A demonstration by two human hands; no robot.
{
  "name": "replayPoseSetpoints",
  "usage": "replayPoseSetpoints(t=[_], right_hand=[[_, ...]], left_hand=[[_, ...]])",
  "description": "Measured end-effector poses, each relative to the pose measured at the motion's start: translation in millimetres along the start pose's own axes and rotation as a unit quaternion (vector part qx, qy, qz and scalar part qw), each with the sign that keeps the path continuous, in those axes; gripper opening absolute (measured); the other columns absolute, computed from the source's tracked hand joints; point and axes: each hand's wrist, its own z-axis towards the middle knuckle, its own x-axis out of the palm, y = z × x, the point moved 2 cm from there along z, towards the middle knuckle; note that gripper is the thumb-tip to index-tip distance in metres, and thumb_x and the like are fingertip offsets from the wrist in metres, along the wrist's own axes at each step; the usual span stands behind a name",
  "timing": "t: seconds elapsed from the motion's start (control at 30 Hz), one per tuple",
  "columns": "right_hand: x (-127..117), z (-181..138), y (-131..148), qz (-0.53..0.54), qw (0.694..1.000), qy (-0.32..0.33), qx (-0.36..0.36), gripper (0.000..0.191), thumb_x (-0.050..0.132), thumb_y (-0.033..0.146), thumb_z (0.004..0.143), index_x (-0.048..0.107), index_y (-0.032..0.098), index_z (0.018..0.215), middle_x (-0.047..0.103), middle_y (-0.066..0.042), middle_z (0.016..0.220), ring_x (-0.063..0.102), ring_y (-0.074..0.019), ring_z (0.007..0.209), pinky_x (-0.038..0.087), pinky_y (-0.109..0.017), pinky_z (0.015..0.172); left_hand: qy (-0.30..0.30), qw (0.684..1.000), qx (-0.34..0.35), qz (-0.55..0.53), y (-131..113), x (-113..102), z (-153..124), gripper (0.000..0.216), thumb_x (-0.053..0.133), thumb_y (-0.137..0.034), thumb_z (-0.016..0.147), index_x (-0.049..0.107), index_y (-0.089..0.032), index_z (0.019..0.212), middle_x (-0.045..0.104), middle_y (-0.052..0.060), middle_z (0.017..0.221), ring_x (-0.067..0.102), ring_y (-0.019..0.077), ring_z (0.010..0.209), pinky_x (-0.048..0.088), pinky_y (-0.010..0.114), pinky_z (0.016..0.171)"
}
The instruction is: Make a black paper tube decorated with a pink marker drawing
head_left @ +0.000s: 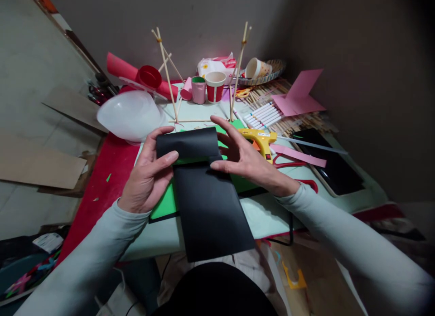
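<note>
A sheet of black paper hangs over the table's front edge, its far end curled into a wide roll. My left hand grips the left end of this roll, thumb in front and fingers behind. At the roll's right end is my right hand, open, its fingers spread and its thumb tip at the paper. Whether that thumb presses on the paper, I cannot tell. Green sheets with dark edges lie beneath the black paper. Just right of my right hand lies a yellow glue gun.
Two stick frames stand behind the roll, near paper cups and a white balloon. Markers, wooden sticks, folded pink paper, red-handled scissors and a dark tablet lie right.
</note>
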Motion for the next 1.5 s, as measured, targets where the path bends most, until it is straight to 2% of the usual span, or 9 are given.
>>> replayPoseSetpoints(t=[0.1,0.2,0.47,0.57,0.7,0.83,0.97,1.13,1.5], right_hand=[[3.3,3.9,-3.3,-0.078,0.993,-0.018,-0.082,0.106,0.086,0.041,0.079,0.023,0.029,0.164,0.017,-0.006,0.176,0.026,-0.0292,0.159,0.032,-0.045,0.128],[4.7,5.9,-7.2,-0.118,0.984,-0.048,-0.123,0.101,0.083,0.045,0.083,0.025,0.029,0.164,0.028,-0.006,0.172,0.031,-0.03,0.157,0.033,-0.046,0.128],[3.7,6.4,-7.7,-0.036,0.992,-0.096,-0.07,0.087,0.085,0.047,0.079,0.043,0.026,0.152,0.052,-0.007,0.157,0.06,-0.0284,0.134,0.049,-0.04,0.114],[5.9,8.5,-5.2,0.035,0.994,-0.107,-0.013,0.089,0.089,0.046,0.072,0.046,0.026,0.147,0.062,-0.006,0.145,0.066,-0.0262,0.123,0.056,-0.035,0.103],[8.3,10.0,-3.1,0.117,0.986,-0.106,0.05,0.074,0.09,0.039,0.066,0.056,0.025,0.131,0.074,-0.002,0.122,0.071,-0.0238,0.111,0.059,-0.033,0.093],[7.0,10.1,-5.0,0.145,0.981,-0.1,0.079,0.057,0.088,0.031,0.066,0.067,0.023,0.118,0.077,0.002,0.099,0.073,-0.0202,0.09,0.059,-0.031,0.082],[2.2,8.1,-5.4,0.137,0.983,-0.075,0.1,0.053,0.086,0.025,0.066,0.071,0.02,0.116,0.077,0.001,0.094,0.072,-0.0215,0.088,0.059,-0.033,0.083],[0.1,1.4,5.1,0.16,0.983,-0.009,0.091,0.062,0.084,0.024,0.073,0.066,0.023,0.132,0.073,-0.002,0.127,0.069,-0.0238,0.113,0.059,-0.033,0.094],[1.1,3.5,14.5,0.109,0.994,-0.024,0.009,0.052,0.079,0.023,0.077,0.068,0.023,0.127,0.073,0.0,0.125,0.066,-0.0245,0.118,0.055,-0.04,0.105]], left_hand=[[-0.003,1.0,0.013,-0.01,1.3,1.8,-0.3,0.048,0.079,-0.014,0.077,0.064,-0.031,0.12,0.063,0.003,0.131,0.062,0.0272,0.121,0.057,0.04,0.099],[0.009,1.0,0.025,-0.007,4.6,2.9,-1.9,0.05,0.081,-0.014,0.075,0.065,-0.032,0.118,0.064,0.002,0.126,0.063,0.0245,0.116,0.057,0.038,0.1],[-0.003,0.997,0.073,0.015,10.2,8.6,-6.2,0.048,0.084,-0.013,0.073,0.068,-0.033,0.114,0.067,-0.002,0.113,0.064,0.0161,0.105,0.056,0.027,0.094],[-0.022,0.987,0.15,0.054,11.2,11.0,-6.4,0.049,0.084,-0.011,0.072,0.069,-0.031,0.114,0.067,-0.001,0.119,0.063,0.0188,0.115,0.052,0.033,0.106],[-0.014,0.941,0.304,0.148,11.9,11.5,-7.7,0.048,0.083,-0.011,0.077,0.068,-0.027,0.119,0.068,0.004,0.13,0.059,0.0263,0.133,0.036,0.048,0.124],[-0.009,0.882,0.402,0.246,10.6,14.2,-10.8,0.044,0.081,-0.015,0.084,0.067,-0.029,0.123,0.067,0.004,0.135,0.058,0.0277,0.136,0.038,0.051,0.123],[-0.028,0.829,0.465,0.309,7.9,18.6,-14.1,0.045,0.081,-0.014,0.084,0.068,-0.03,0.124,0.068,0.005,0.135,0.059,0.0286,0.134,0.041,0.054,0.121],[-0.049,0.782,0.511,0.353,6.5,19.9,-17.7,0.046,0.078,-0.008,0.084,0.068,-0.032,0.122,0.066,0.004,0.139,0.059,0.0289,0.134,0.045,0.054,0.119],[-0.022,0.753,0.521,0.401,9.0,14.8,-30.1,0.06,0.078,-0.003,0.081,0.066,-0.039,0.127,0.054,0.002,0.15,0.056,0.0311,0.135,0.041,0.062,0.118]])
